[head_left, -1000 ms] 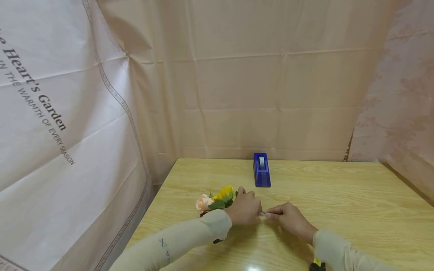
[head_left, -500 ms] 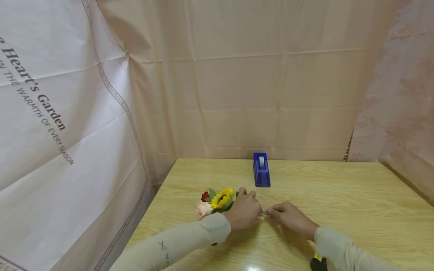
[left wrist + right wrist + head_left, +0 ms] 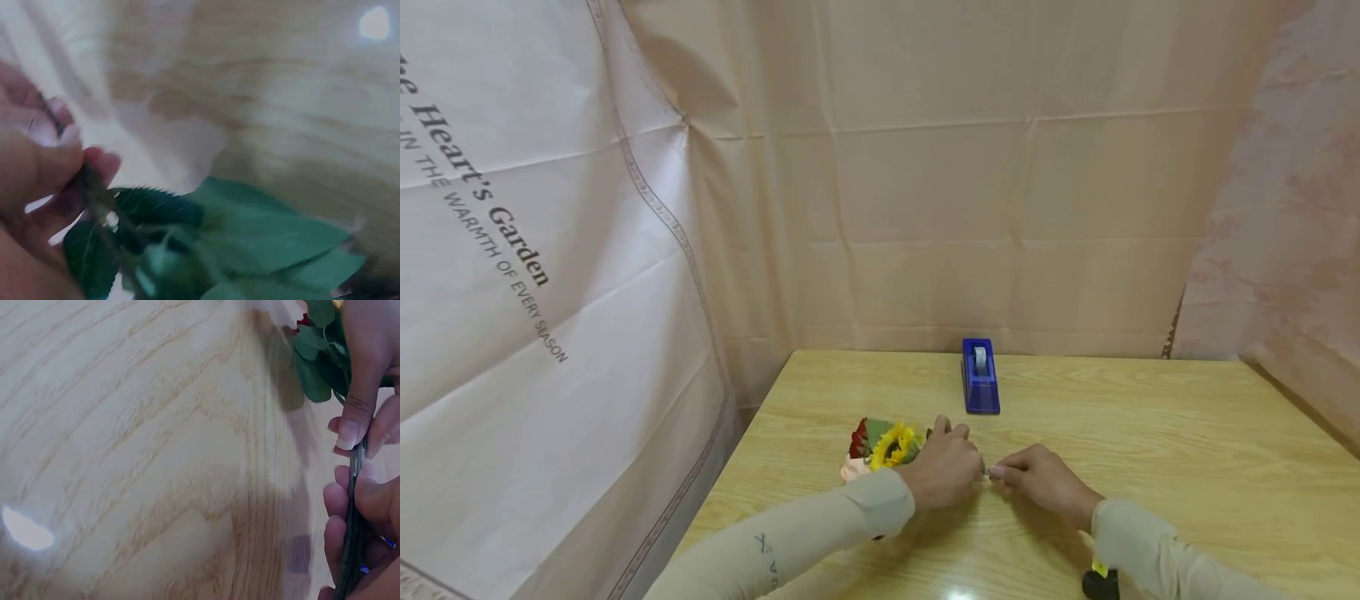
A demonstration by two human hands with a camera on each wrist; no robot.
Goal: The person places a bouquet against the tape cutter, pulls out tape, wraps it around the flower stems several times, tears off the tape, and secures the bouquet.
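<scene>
A small bouquet with a yellow sunflower (image 3: pixel 892 446), a dark red flower (image 3: pixel 859 439) and a pale peach rose (image 3: pixel 853 469) lies sideways low over the table. My left hand (image 3: pixel 943 471) grips its stems just below the green leaves (image 3: pixel 269 234). To the right, my right hand (image 3: pixel 1048 485) pinches the bundled dark green stems (image 3: pixel 352 544) between thumb and fingers. The two hands nearly meet. Between them, a shiny pale band (image 3: pixel 357 457) shows round the stems in the right wrist view. The left palm hides part of the bundle.
A blue tape dispenser (image 3: pixel 981 387) with a roll of clear tape stands behind the hands, towards the table's back edge. Beige cloth (image 3: pixel 925 183) hangs behind the wood-grain table (image 3: pixel 1150 433), and a printed white cloth (image 3: pixel 550 333) hangs on the left.
The bouquet has turned about its stems: the red flower has come into view, the sunflower faces more forward, and the rose has moved lower. Both hands stay almost in place.
</scene>
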